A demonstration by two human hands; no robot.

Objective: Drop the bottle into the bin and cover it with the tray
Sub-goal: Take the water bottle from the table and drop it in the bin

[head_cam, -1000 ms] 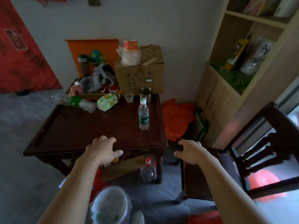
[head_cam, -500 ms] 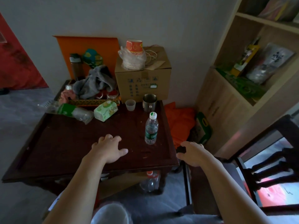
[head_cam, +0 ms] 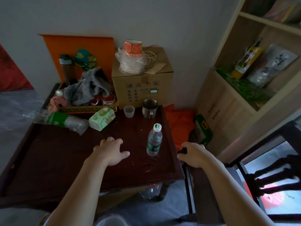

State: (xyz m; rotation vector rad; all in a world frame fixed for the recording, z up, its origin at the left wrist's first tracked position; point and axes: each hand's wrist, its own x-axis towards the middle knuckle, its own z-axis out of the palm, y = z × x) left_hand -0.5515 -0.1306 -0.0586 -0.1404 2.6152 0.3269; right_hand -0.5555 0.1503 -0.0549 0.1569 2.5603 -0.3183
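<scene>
A clear water bottle (head_cam: 154,141) with a white cap and green label stands upright near the right edge of the dark wooden table (head_cam: 57,160). My left hand (head_cam: 110,152) hovers palm down over the table, left of the bottle, fingers spread and holding nothing. My right hand (head_cam: 193,154) is just past the table's right edge, right of the bottle, fingers loosely curled and not holding anything. Only a pale sliver of the bin (head_cam: 112,221) shows at the bottom edge. A patterned tray (head_cam: 88,109) full of cloths sits at the back left.
At the back of the table are a cardboard box (head_cam: 143,85), a steel mug (head_cam: 149,108), a small plastic cup (head_cam: 129,111), a tissue pack (head_cam: 102,118) and a lying crushed bottle (head_cam: 65,120). A dark chair (head_cam: 268,176) stands right; another bottle (head_cam: 149,191) lies under the table.
The view has moved closer to the table. Both hands have gone forward, the left one now over the tabletop, and the bin has slipped almost out of sight.
</scene>
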